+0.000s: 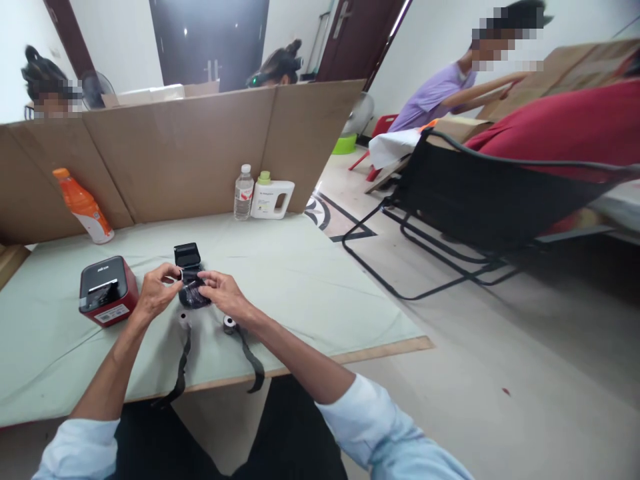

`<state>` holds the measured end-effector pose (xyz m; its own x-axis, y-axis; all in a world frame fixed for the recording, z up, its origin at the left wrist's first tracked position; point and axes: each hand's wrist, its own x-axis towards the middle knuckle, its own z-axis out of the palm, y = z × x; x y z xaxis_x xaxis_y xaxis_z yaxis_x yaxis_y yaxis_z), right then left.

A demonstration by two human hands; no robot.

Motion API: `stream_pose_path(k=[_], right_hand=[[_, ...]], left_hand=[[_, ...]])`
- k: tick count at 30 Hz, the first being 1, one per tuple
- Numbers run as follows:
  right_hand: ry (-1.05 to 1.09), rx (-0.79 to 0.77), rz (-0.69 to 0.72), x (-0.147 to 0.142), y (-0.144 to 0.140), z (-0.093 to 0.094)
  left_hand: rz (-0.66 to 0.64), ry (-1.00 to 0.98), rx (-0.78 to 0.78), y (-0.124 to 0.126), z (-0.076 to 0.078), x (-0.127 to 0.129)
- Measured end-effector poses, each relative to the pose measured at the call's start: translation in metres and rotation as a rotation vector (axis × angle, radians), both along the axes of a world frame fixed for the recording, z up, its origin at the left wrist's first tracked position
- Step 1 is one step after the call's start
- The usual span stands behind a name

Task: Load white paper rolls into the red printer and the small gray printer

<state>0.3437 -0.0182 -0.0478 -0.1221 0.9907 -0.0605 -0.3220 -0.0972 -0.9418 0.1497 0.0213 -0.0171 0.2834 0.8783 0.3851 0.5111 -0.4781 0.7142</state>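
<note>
Near edge first: light-blue sleeves (370, 420), dark trousers (300, 433), then the pale-covered table (325, 293). Two dark strips, left one (184, 363) and right one (253, 363), run over its edge from small white rolls, left roll (184, 320) and right roll (229, 324). Rolls sit between the wearer and the black device (195, 297), under the forearms' span; nothing tall between. Device is centred between the hands, long axis running away from the wearer, tipped slightly left, raised lid (187, 254) at the far end. Left hand (161, 291) at its left edge, right hand (223, 293) at its right, about equally near, fingers bent inward and touching it. Thumb and fingers look pinched, but fingertips merge with dark parts; cannot tell if either truly grips. Red-and-black machine (109, 292) just left of the left hand, so less room that side; right side roomier. Farther: orange bottle (85, 205), clear bottle (243, 193) and white jug (270, 198) by the cardboard panel (180, 153). Beyond: black folding chair (465, 193), someone in purple (440, 100), double door (210, 40).
</note>
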Motion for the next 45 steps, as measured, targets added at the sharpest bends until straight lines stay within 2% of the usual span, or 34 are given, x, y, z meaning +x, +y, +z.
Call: stream_pose_path(k=[6,10,13,19,24,28,34,41,45], right_hand=[[-0.114,-0.061,-0.04,-0.005,0.045,-0.011],[-0.113,-0.065,-0.036,-0.003,0.053,-0.02],[-0.133,-0.065,-0.031,0.0,0.052,-0.024],[-0.238,-0.097,-0.036,0.003,0.049,-0.023],[-0.315,-0.12,-0.021,0.001,0.049,-0.016],[-0.352,-0.129,-0.008,0.001,0.049,-0.013],[-0.373,-0.117,0.03,0.001,0.046,-0.012],[-0.498,-0.075,0.098,-0.001,0.049,-0.021],[-0.665,0.072,0.124,0.008,0.045,-0.025]], left_hand=[[0.029,0.11,-0.002,0.04,-0.02,0.004],[0.113,0.195,-0.012,0.05,-0.034,0.007],[0.119,0.238,-0.005,0.053,-0.041,0.008],[0.118,0.311,-0.052,0.057,-0.041,0.007],[0.066,0.376,-0.1,0.058,-0.037,0.004],[0.004,0.369,-0.074,0.059,-0.037,0.002],[-0.021,0.378,-0.039,0.065,-0.043,0.005],[0.084,0.496,-0.005,0.066,-0.052,0.016],[0.243,0.289,0.061,0.071,-0.056,0.008]])
